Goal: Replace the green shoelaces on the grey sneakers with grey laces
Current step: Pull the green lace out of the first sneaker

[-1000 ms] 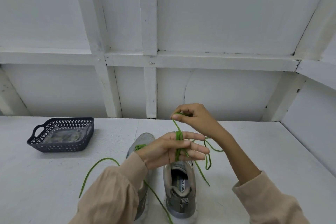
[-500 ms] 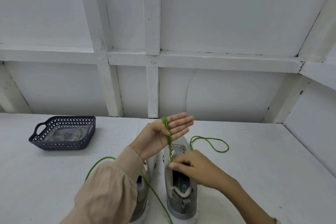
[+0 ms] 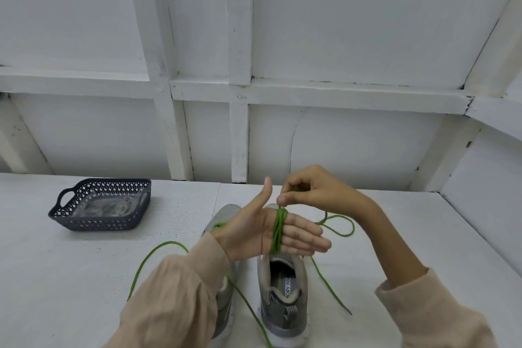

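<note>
A bare, white-painted work nook, more makeshift booth than furnished room.
White panels (image 3: 353, 22) crossed by painted timber battens (image 3: 240, 37) are rising beyond the left hand (image 3: 248, 237), a white tabletop (image 3: 84, 263) is stretching beneath it, and a dark perforated basket (image 3: 99, 222) is sitting off to its left.

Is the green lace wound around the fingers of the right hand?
No, the green lace is wound around the straight fingers of the left hand; the right hand only pinches it.

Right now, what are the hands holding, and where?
A green shoelace: the right hand pinches it just above the coil wound round the straight fingers of the left hand.
</note>
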A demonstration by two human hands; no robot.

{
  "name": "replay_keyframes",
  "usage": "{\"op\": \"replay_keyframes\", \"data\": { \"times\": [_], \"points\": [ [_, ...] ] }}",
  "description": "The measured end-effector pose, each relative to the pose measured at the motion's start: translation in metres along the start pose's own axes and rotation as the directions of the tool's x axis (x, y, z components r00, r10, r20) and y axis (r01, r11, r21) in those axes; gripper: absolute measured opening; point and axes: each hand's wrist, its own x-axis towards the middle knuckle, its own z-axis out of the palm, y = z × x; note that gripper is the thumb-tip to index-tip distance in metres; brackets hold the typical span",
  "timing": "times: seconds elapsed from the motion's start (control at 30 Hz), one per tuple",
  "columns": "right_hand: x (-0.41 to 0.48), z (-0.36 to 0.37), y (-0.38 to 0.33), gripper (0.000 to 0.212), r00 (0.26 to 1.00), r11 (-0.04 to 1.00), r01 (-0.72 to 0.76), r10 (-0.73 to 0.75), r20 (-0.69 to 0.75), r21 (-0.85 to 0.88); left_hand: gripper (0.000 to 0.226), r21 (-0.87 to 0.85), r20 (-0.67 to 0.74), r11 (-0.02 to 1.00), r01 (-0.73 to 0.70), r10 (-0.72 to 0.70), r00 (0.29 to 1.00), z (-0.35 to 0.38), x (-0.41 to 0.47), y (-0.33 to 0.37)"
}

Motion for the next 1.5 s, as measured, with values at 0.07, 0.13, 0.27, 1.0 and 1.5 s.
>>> {"op": "replay_keyframes", "data": {
  "times": [0.07, 0.13, 0.27, 1.0, 1.5],
  "points": [
    [-0.001, 0.018, 0.016, 0.014, 1.000, 0.984, -0.011, 0.015, -0.024, 0.180, 0.106, -0.080, -0.008, 0.994, -0.079, 0.079, 0.997, -0.004, -0.002, 0.004],
    [-0.009, 0.043, 0.028, 0.019, 0.995, 0.936, -0.101, 0.103, 0.013, 0.336, 0.105, -0.182, -0.015, 0.967, -0.180, 0.180, 0.984, -0.008, -0.005, 0.010],
    [-0.032, 0.073, 0.024, 0.021, 0.987, 0.996, -0.069, 0.061, 0.149, 0.051, 0.103, -0.198, -0.129, 0.939, -0.280, 0.258, 0.958, -0.013, -0.004, 0.019],
    [-0.015, 0.057, 0.018, 0.036, 0.964, 0.865, -0.196, 0.257, -0.072, 0.461, 0.108, -0.158, 0.022, 0.971, -0.182, 0.188, 0.982, -0.005, -0.001, 0.014],
    [-0.011, 0.006, 0.003, 0.014, 0.994, 0.977, 0.087, -0.098, -0.047, -0.194, 0.101, 0.118, -0.352, 0.993, 0.003, 0.039, 0.935, -0.010, 0.016, -0.013]
  ]
}}
